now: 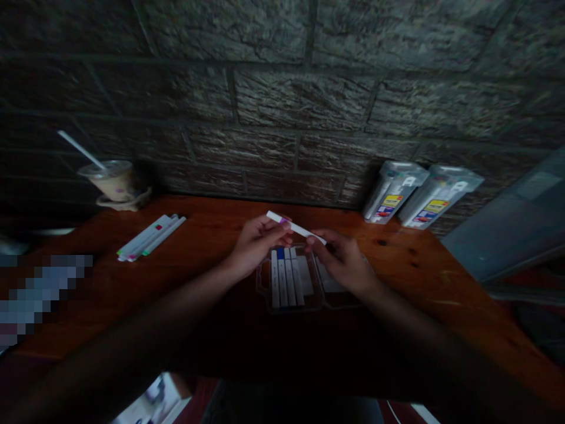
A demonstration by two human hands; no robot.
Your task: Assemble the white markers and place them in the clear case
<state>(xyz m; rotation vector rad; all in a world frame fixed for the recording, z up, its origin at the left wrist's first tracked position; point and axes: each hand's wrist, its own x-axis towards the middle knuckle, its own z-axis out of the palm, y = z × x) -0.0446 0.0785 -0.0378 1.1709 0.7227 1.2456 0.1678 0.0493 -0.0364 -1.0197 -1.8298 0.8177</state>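
Note:
My left hand (258, 241) and my right hand (342, 259) both pinch one white marker (295, 227), which has a purple band near its left end. The left fingers grip that end, the right fingertips grip the other. I hold it a little above an open clear plastic case (265, 288) that lies on the wooden table (203, 235). Three white markers (286, 277) lie side by side in the case, one with a blue cap.
Several loose white markers (150, 237) lie at the left of the table. A lidded cup with a straw (112, 179) stands at the back left. Two clear marker packs (417, 194) lean on the brick wall at the back right. A blurred patch sits far left.

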